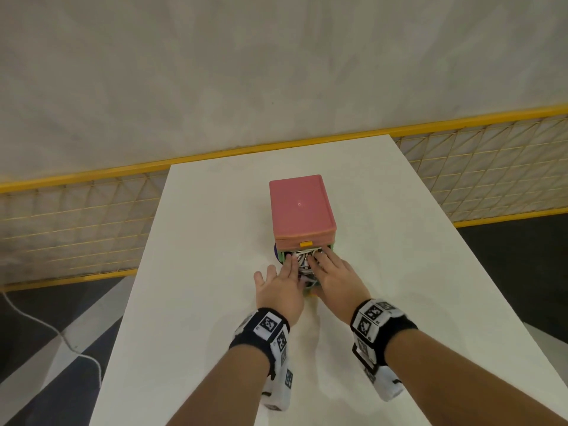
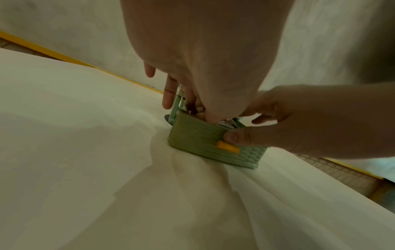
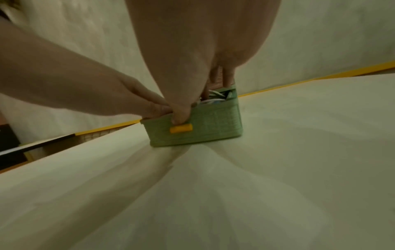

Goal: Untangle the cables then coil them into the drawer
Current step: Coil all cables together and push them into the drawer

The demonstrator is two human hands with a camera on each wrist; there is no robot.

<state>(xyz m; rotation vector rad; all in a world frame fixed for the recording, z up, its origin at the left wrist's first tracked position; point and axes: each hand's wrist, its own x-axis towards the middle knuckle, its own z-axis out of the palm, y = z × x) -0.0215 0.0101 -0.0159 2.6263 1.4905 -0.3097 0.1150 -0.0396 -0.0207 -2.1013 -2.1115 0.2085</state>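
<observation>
Both hands press into the pulled-out green drawer (image 1: 308, 291) of a pink-topped mini cabinet (image 1: 300, 205) mid-desk (image 1: 190, 302): left hand (image 1: 284, 289) at 9 o'clock, fingers straight on the white cables (image 1: 302, 260) coiled inside; right hand (image 1: 333, 278) at 3 o'clock, thumb on the drawer front above its yellow handle (image 3: 181, 128).

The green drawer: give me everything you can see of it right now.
The green drawer looks like moulded plastic with a brick-like ribbed front and a yellow handle. It stands pulled out from under the pink-topped box, resting on the white table. Pale cables fill it. The left hand and right hand both reach in, fingers on the cables; the right thumb rests on its front just above the handle.
</observation>
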